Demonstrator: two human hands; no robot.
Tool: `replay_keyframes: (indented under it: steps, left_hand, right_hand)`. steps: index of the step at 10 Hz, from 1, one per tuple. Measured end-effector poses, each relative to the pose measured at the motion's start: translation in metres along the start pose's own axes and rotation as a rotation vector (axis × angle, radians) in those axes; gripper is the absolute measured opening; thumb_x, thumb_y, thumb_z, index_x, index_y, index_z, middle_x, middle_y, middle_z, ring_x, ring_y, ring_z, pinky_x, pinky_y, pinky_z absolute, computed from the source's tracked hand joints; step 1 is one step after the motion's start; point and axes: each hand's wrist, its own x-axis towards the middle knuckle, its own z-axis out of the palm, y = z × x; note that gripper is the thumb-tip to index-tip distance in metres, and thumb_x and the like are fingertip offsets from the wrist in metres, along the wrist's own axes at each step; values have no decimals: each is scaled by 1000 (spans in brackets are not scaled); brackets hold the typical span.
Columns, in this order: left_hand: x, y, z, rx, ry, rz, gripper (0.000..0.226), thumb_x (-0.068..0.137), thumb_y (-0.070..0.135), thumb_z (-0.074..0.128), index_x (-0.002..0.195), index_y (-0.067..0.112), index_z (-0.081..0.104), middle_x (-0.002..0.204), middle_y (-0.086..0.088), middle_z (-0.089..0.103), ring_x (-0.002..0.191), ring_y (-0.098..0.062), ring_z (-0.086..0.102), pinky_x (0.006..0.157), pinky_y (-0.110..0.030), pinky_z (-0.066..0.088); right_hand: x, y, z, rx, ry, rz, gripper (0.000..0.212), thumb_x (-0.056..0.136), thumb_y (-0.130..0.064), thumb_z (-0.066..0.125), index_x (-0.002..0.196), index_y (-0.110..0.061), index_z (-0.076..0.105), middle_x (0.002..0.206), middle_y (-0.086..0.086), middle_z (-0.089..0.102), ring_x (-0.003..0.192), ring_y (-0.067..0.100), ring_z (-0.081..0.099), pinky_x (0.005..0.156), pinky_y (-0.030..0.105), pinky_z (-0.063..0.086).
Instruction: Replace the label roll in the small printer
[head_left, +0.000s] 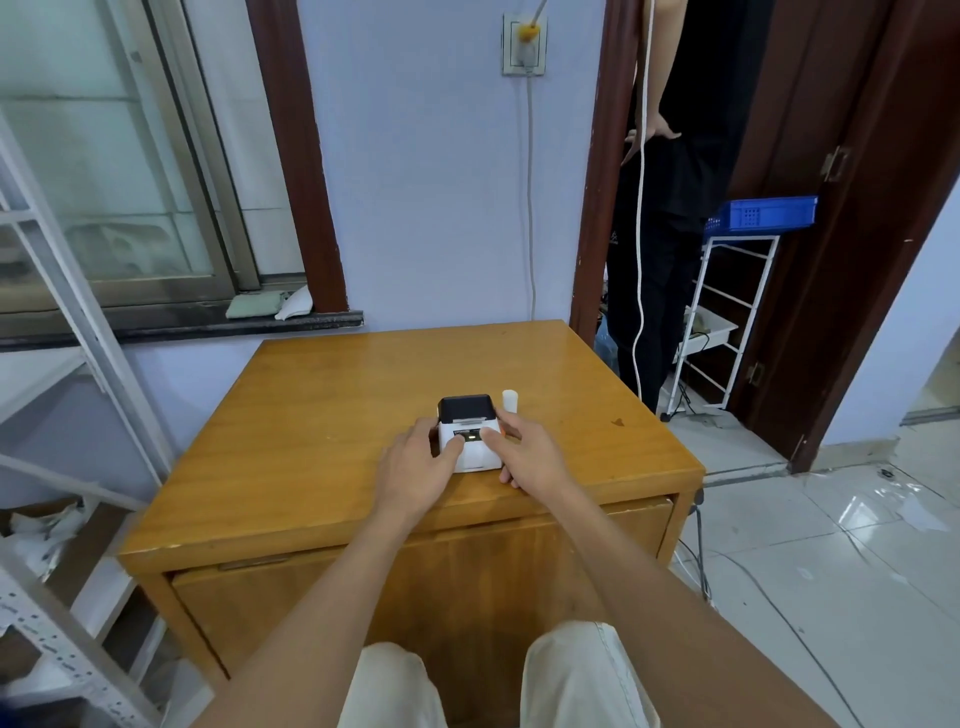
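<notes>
Printer (466, 434) near the front edge of the table (322, 415), lid closed, contents hidden. Left hand (415, 467) and right hand (524, 457) clasp its sides, thumbs on top. Roll (510, 401) stands just behind-right. Risk: prying the lid could slide the printer or topple the roll.

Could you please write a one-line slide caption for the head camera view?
Both hands, left hand and right hand, grip the small printer on the wooden table, white roll standing beside it.
</notes>
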Motion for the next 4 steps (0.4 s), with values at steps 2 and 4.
replay_keyframes:
  steps: [2, 4]
  left_hand:
    - [-17, -9, -17, -334, 34, -126, 13, 100, 26, 59, 100, 26, 71, 107, 10, 72, 110, -16, 66, 95, -32, 51]
    - [-42, 0, -51, -504, -24, -148, 16, 104, 19, 59, 104, 23, 75, 107, 15, 69, 113, -13, 63, 96, -29, 48]
  right_hand:
    - [-4, -12, -8, 132, -60, 86, 54, 106, -29, 60, 157, -18, 45, 151, 5, 57, 52, 12, 66, 54, 21, 56]
    - [-36, -49, -35, 321, -222, 370, 46, 104, -27, 64, 148, -18, 53, 125, 4, 69, 83, 20, 77, 71, 27, 65]
